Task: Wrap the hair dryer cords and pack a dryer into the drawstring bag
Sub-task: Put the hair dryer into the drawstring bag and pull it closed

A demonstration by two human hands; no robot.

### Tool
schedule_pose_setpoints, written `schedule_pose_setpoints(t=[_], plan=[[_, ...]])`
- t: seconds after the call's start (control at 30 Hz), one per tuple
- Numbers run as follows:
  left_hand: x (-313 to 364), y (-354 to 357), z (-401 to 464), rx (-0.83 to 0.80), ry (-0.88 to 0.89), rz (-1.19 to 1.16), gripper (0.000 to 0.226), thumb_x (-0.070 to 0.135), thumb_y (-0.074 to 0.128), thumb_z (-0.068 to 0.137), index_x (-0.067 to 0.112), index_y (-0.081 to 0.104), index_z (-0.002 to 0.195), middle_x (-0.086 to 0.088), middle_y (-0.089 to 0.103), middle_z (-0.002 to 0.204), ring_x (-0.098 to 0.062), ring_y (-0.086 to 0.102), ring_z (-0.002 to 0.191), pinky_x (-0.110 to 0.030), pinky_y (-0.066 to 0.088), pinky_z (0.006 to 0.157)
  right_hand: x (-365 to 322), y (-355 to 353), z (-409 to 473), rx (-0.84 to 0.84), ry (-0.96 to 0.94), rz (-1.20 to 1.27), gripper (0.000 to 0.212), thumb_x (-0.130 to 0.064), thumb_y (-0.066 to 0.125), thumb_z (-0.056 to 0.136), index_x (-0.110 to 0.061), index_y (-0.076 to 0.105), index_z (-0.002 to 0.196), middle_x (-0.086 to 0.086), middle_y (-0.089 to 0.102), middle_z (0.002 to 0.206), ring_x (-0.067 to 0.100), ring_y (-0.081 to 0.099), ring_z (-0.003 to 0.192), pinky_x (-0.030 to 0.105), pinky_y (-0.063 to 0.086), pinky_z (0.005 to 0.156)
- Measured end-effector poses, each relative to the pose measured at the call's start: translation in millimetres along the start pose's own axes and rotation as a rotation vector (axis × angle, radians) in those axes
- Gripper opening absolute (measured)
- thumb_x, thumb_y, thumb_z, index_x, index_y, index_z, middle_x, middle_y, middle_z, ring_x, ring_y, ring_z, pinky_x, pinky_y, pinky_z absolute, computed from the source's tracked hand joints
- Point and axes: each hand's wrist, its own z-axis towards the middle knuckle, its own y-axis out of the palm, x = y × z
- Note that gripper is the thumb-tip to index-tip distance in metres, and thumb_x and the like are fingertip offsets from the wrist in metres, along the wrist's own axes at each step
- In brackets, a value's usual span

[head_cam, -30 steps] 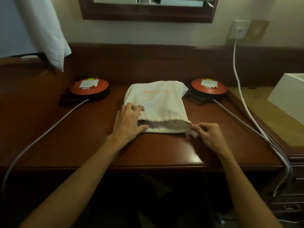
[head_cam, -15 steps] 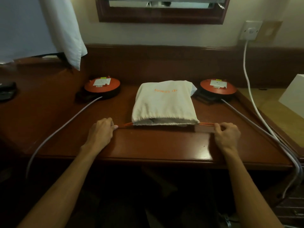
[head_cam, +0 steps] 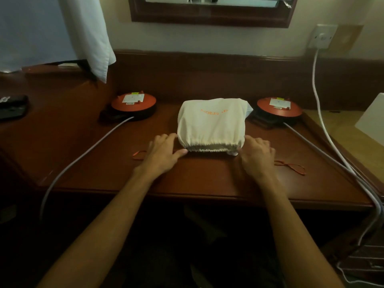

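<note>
My left hand point(head_cam: 164, 151) and right hand point(head_cam: 256, 155) lie flat with fingers spread, touching the two ends of the drawstring bag's point(head_cam: 212, 121) bunched mouth and pinching nothing. The bag sits mid-desk point(head_cam: 207, 183), near the front edge, its red strings point(head_cam: 291, 165) loose beside it. I think I'm on closing; next, pull them tight.

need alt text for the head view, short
Two bare hands, left hand and right hand, rest at the cinched mouth of a white bag on a wooden desk. Loose orange drawstrings trail to both sides, and two orange discs sit behind.
</note>
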Motion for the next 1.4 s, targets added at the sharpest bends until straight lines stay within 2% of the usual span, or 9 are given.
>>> schedule_pose_setpoints(t=[0.1, 0.23, 0.37, 0.6, 0.8, 0.93, 1.1, 1.23, 1.4], plan=[[5.5, 20.3, 7.3, 0.079, -0.041, -0.235, 0.018, 0.033, 0.071, 0.094, 0.017, 0.069, 0.103, -0.004, 0.070, 0.101, -0.022, 0.065, 0.097, -0.040, 0.053, 0.083, -1.3, 11.2, 2.1, -0.060, 0.008, 0.264, 0.025, -0.027, 0.065, 0.098, -0.011, 0.072, 0.117, 0.008, 0.074, 0.106, 0.030, 0.064, 0.104, 0.037, 0.046, 0.091], [-8.9, 25.5, 6.3, 0.220, -0.070, -0.336, 0.023, 0.026, 0.077, 0.089, 0.014, 0.067, 0.073, 0.001, 0.066, 0.066, -0.012, 0.060, 0.061, -0.029, 0.042, 0.061, 12.4, 10.4, -4.0, -0.020, 0.068, 0.423, 0.017, -0.023, 0.074, 0.092, -0.008, 0.078, 0.085, -0.002, 0.068, 0.068, 0.013, 0.061, 0.060, 0.015, 0.040, 0.053], [-19.6, 23.2, -1.0, 0.277, -0.073, -0.357, 0.023, 0.025, 0.075, 0.091, 0.014, 0.064, 0.074, 0.000, 0.067, 0.066, -0.012, 0.062, 0.063, -0.031, 0.047, 0.061, 10.6, 15.6, -3.2, 0.020, 0.169, 0.374, 0.023, -0.028, 0.072, 0.093, -0.009, 0.076, 0.082, 0.007, 0.072, 0.074, 0.028, 0.062, 0.067, 0.038, 0.049, 0.061], [-28.6, 19.3, -11.4, 0.467, -0.215, -0.341, 0.020, 0.019, 0.066, 0.098, 0.011, 0.061, 0.080, -0.002, 0.065, 0.073, -0.018, 0.060, 0.071, -0.025, 0.035, 0.064, 14.9, 10.8, -7.6, 0.222, 0.407, 0.407, 0.034, -0.029, 0.063, 0.099, -0.003, 0.066, 0.077, 0.012, 0.069, 0.080, 0.030, 0.056, 0.077, 0.034, 0.036, 0.064], [-24.4, 9.8, -18.2, 0.584, -0.434, -0.528, 0.021, 0.012, 0.062, 0.100, 0.002, 0.063, 0.082, -0.007, 0.063, 0.080, -0.015, 0.055, 0.074, -0.027, 0.036, 0.072, 11.3, 11.1, -9.2, 0.263, 0.345, 0.306, 0.029, -0.032, 0.062, 0.099, -0.013, 0.065, 0.078, 0.013, 0.074, 0.084, 0.036, 0.064, 0.080, 0.045, 0.050, 0.073], [-31.2, 5.5, -17.2, 0.391, -0.413, -0.554, 0.006, 0.005, 0.056, 0.099, 0.008, 0.062, 0.099, -0.007, 0.068, 0.100, -0.012, 0.060, 0.087, -0.019, 0.040, 0.069, 8.5, 10.9, -10.3, 0.218, 0.259, 0.196, 0.018, -0.025, 0.062, 0.098, -0.014, 0.061, 0.084, 0.008, 0.065, 0.089, 0.032, 0.058, 0.094, 0.046, 0.037, 0.093], [-20.1, -3.6, -14.5, 0.056, -0.192, -0.440, 0.072, -0.005, 0.056, 0.090, 0.026, 0.035, 0.153, -0.002, 0.046, 0.151, -0.026, 0.039, 0.142, -0.039, 0.040, 0.108, -9.2, 14.6, -14.4, 0.211, 0.053, 0.104, 0.030, -0.013, 0.065, 0.086, -0.015, 0.065, 0.116, 0.008, 0.057, 0.114, 0.028, 0.048, 0.115, 0.030, 0.024, 0.094], [15.8, 15.1, -3.9, 0.022, -0.013, -0.328, 0.032, 0.034, 0.071, 0.093, 0.023, 0.062, 0.122, -0.002, 0.067, 0.125, -0.022, 0.057, 0.122, -0.032, 0.043, 0.094, -41.1, 26.0, -4.2, 0.020, -0.122, 0.233, 0.019, -0.034, 0.059, 0.098, -0.019, 0.070, 0.104, -0.003, 0.066, 0.105, 0.018, 0.053, 0.105, 0.035, 0.026, 0.094], [16.2, 31.2, 3.7, 0.110, 0.012, -0.399, 0.020, 0.030, 0.076, 0.091, 0.016, 0.068, 0.079, 0.016, 0.064, 0.076, -0.015, 0.065, 0.088, -0.027, 0.041, 0.073, -34.3, 36.4, 2.9, -0.102, -0.045, 0.512, 0.031, -0.028, 0.065, 0.098, -0.004, 0.068, 0.078, 0.007, 0.067, 0.071, 0.022, 0.057, 0.065, 0.041, 0.050, 0.067]])
